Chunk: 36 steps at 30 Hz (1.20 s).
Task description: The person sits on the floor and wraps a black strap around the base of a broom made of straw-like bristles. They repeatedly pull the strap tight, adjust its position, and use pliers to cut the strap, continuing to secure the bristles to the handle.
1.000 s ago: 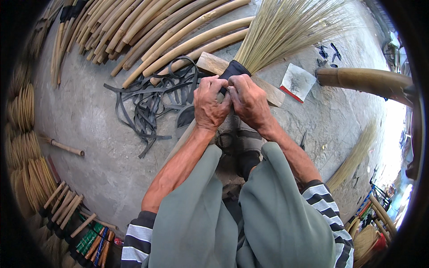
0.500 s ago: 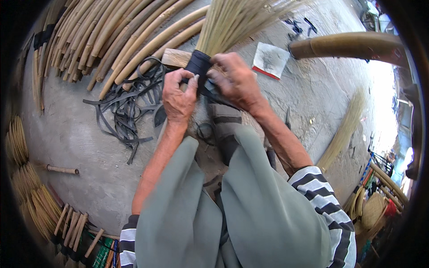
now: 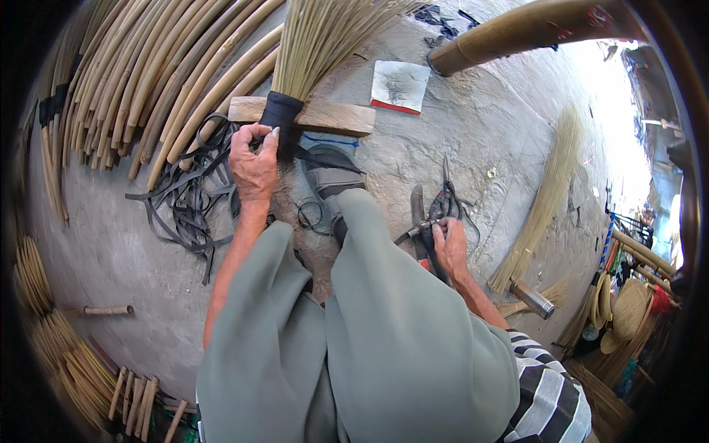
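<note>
Gripping the black-wrapped neck of a straw-coloured broom bundle point(image 3: 282, 118), the left hand point(image 3: 255, 166) is closing its fingers point(image 3: 260, 136) around the dark binding, thumb on one side and the rest on the other. That broom bundle is lying across a flat pale wooden block point(image 3: 329, 117) on the grey concrete floor point(image 3: 473, 133), its bristles fanning away from the person. Just left of the wooden block, a tangle of black rubber strips point(image 3: 185, 207) is spreading over the floor, and beyond it a row of curved tan cane poles point(image 3: 148, 74) is lying side by side. Right of the block, a small white square card with a red edge point(image 3: 399, 85) is resting flat. Nearer the person than the block and to its right, the right hand point(image 3: 449, 247) is resting on a pair of dark metal shears point(image 3: 443, 207) on the floor, its fingers curled together over the handles. A grey shoe point(image 3: 332, 177) is planted just below the block, on a black strip leading from the binding. Farther right of the block, a loose sheaf of pale broom straw point(image 3: 543, 199) is lying on the floor, with a short metal tube point(image 3: 532, 299) at its near end.
</note>
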### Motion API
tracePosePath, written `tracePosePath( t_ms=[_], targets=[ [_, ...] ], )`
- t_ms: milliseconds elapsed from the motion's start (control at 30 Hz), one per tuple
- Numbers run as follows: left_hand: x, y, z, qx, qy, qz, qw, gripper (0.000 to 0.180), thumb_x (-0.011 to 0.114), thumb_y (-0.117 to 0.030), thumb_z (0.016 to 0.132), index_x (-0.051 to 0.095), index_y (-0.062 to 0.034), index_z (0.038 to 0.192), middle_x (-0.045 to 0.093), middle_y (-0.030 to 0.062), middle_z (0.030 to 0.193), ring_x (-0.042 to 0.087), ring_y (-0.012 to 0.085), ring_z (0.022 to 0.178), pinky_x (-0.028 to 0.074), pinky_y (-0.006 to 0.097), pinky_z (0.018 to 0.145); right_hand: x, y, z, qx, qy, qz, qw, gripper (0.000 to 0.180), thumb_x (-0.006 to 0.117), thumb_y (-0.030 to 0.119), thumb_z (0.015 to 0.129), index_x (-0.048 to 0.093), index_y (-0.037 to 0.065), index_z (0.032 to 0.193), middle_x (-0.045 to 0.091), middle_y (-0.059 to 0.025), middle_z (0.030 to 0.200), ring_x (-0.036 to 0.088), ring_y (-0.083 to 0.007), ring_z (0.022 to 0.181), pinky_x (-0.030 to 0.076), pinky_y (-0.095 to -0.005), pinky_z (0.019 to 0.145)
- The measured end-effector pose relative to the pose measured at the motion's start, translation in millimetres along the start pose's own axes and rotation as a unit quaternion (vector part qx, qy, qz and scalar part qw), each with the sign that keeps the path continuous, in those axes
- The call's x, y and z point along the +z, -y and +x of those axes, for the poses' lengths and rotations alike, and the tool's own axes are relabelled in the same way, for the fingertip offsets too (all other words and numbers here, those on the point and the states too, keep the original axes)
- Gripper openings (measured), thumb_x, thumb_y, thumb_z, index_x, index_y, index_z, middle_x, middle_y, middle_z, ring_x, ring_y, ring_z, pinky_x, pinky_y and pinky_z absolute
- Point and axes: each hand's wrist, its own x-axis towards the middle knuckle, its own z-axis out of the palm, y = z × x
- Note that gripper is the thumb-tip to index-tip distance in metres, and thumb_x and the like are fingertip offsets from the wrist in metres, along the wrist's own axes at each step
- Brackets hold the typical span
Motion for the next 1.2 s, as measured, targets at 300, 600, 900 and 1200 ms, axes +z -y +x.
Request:
tracePosePath(
  t_ms=[300, 600, 900, 1200],
  targets=[
    [2, 13, 1, -0.026, 0.015, -0.040, 0.999, 0.017, 0.082, -0.016, 0.097, 0.073, -0.0043, 0.105, 0.070, 0.0103, 0.101, 0.068, 0.0263, 0.095, 0.054, 0.040, 0.089, 2, -21, -47, 0.008, 0.039, -0.017, 0.999, 0.034, 0.078, 0.017, 0.098, 0.062, 0.002, 0.124, 0.062, -0.0244, 0.113, 0.065, -0.0433, 0.102, 0.054, -0.0524, 0.090],
    [3, 14, 1, -0.007, 0.004, -0.013, 1.000, 0.016, 0.083, -0.016, 0.097, 0.074, -0.0071, 0.105, 0.071, 0.0075, 0.100, 0.068, 0.0228, 0.091, 0.055, 0.038, 0.084, 5, -34, -53, 0.053, 0.106, -0.064, 0.991, 0.041, 0.080, 0.024, 0.089, 0.058, 0.001, 0.116, 0.063, -0.0265, 0.107, 0.065, -0.0491, 0.103, 0.052, -0.0578, 0.088],
    [-1, 1, 0, 0.051, -0.025, 0.012, 0.998, 0.017, 0.084, -0.017, 0.094, 0.074, -0.0079, 0.103, 0.070, 0.0128, 0.102, 0.070, 0.0336, 0.099, 0.056, 0.045, 0.089, -44, 58, -25, -0.055, 0.025, 0.030, 0.998, 0.037, 0.077, 0.015, 0.092, 0.058, 0.003, 0.121, 0.064, -0.0257, 0.099, 0.068, -0.0456, 0.088, 0.055, -0.0518, 0.080],
    [-5, -14, -3, -0.034, -0.021, 0.000, 0.999, 0.018, 0.084, -0.022, 0.092, 0.076, -0.0110, 0.103, 0.068, 0.0140, 0.103, 0.070, 0.0357, 0.096, 0.057, 0.047, 0.084, -1, 192, 87, -0.229, 0.096, 0.087, 0.965, 0.038, 0.075, 0.027, 0.104, 0.063, 0.006, 0.133, 0.071, -0.0232, 0.096, 0.074, -0.0418, 0.086, 0.057, -0.0479, 0.078]
  ],
)
